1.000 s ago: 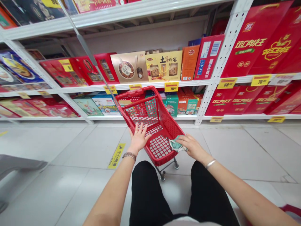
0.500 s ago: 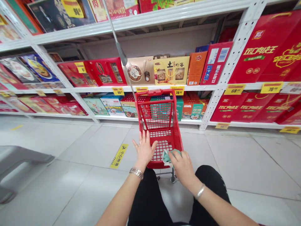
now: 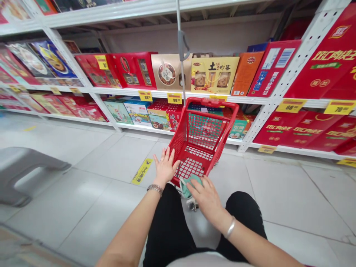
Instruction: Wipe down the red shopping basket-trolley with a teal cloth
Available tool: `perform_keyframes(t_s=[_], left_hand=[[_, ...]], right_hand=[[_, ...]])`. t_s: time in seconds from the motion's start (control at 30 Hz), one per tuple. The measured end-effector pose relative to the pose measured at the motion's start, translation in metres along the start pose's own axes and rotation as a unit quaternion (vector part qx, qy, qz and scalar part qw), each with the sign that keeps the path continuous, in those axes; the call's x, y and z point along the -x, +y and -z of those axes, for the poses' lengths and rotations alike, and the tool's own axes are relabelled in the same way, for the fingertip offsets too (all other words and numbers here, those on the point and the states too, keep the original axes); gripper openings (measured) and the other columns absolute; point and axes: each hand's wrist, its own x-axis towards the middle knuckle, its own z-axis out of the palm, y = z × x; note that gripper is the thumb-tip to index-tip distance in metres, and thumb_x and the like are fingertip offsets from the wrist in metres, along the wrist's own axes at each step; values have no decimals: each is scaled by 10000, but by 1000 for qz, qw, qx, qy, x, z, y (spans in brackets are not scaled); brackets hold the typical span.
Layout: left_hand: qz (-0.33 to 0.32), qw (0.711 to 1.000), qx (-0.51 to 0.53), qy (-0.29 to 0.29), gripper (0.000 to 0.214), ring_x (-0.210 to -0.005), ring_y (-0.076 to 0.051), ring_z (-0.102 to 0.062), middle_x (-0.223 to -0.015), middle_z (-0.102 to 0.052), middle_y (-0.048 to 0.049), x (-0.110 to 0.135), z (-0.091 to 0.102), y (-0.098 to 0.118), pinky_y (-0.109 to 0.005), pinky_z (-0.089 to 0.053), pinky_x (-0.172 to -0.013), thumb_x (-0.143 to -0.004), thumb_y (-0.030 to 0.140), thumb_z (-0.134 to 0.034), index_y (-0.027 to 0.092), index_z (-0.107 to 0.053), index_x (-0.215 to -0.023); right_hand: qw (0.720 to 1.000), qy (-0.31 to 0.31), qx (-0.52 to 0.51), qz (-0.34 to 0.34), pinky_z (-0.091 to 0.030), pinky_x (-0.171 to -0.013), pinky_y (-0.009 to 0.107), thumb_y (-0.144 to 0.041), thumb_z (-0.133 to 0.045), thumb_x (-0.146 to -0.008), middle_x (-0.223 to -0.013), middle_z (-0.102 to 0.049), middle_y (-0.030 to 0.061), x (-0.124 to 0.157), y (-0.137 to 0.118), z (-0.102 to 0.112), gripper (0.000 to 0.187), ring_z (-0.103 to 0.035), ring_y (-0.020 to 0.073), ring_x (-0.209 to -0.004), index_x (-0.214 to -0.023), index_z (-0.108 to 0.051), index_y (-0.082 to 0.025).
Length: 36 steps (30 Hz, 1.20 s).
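A red plastic shopping trolley basket with a grid floor stands on small castors in front of my knees. My left hand rests with spread fingers at its near left rim. My right hand lies over a pale green cloth at the near rim, holding it against the red plastic. The basket holds nothing else that I can see. Below the near end, a castor is partly hidden by the cloth and my right hand.
White metal shelving holds red, gold and blue gift boxes with yellow price tags. A thin grey pole with a grip rises in front of it. A grey plastic stool stands on the tiled floor at left, near a yellow floor sticker.
The basket has swung, its far end now leaning right instead of left. Both hands stay on it, and the cloth stays under my right hand.
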Motion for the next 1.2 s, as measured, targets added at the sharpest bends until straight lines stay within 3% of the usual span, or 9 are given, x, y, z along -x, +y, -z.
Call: perform_keyframes(t_s=[0.13,0.3,0.47,0.57,0.7,0.9,1.03,1.13,1.2], left_hand=[[-28,999,-3,-32,586,-1547,-326,-203,-1653,-270,-121,-7,3,3,-717,-105,-1202,-1007,471,-367,246,-371,-1548],[-58,998,0,-28,585,-1548,-324,-201,-1665,-246,-102,-12,-1,4,-715,-105,-1203,-1000,469,-388,281,-356,-1553],[-97,995,9,-22,573,-1540,-306,-235,-1650,-288,-104,-26,-7,-14,-692,-106,-1210,-994,457,-404,301,-374,-1545],[-121,992,10,-30,560,-1546,-286,-217,-1651,-291,-92,-38,-9,-27,-671,-79,-1218,-993,452,-411,318,-386,-1536],[-127,991,5,-39,554,-1552,-271,-198,-1651,-298,-98,-47,-11,-37,-655,-41,-1221,-997,438,-407,299,-391,-1534],[-120,993,5,-12,527,-1544,-258,-232,-1637,-350,-61,-48,-7,-39,-631,-31,-1236,-995,406,-407,333,-420,-1517],[-31,998,27,49,555,-1543,-293,-235,-1622,-376,-91,-33,1,-16,-650,-30,-1239,-993,400,-389,275,-407,-1534],[62,989,80,103,620,-1548,-332,-203,-1654,-279,-158,-6,0,24,-674,-103,-1228,-1003,413,-339,176,-313,-1575],[63,987,109,104,644,-1555,-323,-179,-1669,-228,-164,14,-5,56,-651,-152,-1230,-1007,420,-327,153,-262,-1589]], right_hand=[[1000,-2,-15,6,-421,-1062,498,-54,-572,-900,-1270,-677,74,16,16,18,445,-544,284,-1151,-1284,-656,-263],[999,12,-14,-41,-383,-1083,514,-40,-568,-878,-1344,-632,115,-3,29,35,544,-529,300,-1180,-1388,-591,-226],[995,-84,-20,42,-353,-1135,478,-77,-580,-911,-1296,-673,45,-27,24,33,463,-561,237,-1112,-1318,-623,-295],[994,-94,-14,57,-358,-1138,470,-68,-562,-919,-1306,-673,20,-28,34,28,460,-561,223,-1107,-1304,-628,-311],[997,-69,2,41,-352,-1145,491,-14,-535,-885,-1341,-661,33,-28,78,27,534,-556,230,-1152,-1327,-626,-300],[998,-22,31,-40,-365,-1130,555,23,-501,-775,-1320,-666,86,-31,162,30,644,-575,262,-1182,-1330,-643,-271],[999,0,35,-32,-364,-1140,564,29,-457,-758,-1301,-670,100,-28,178,23,655,-581,259,-1203,-1321,-651,-244],[999,5,29,-30,-371,-1140,564,24,-447,-768,-1283,-675,110,-28,177,19,622,-588,258,-1198,-1296,-663,-223],[999,5,19,-31,-366,-1143,569,16,-457,-771,-1276,-677,111,-29,177,19,612,-590,257,-1193,-1294,-664,-224]])
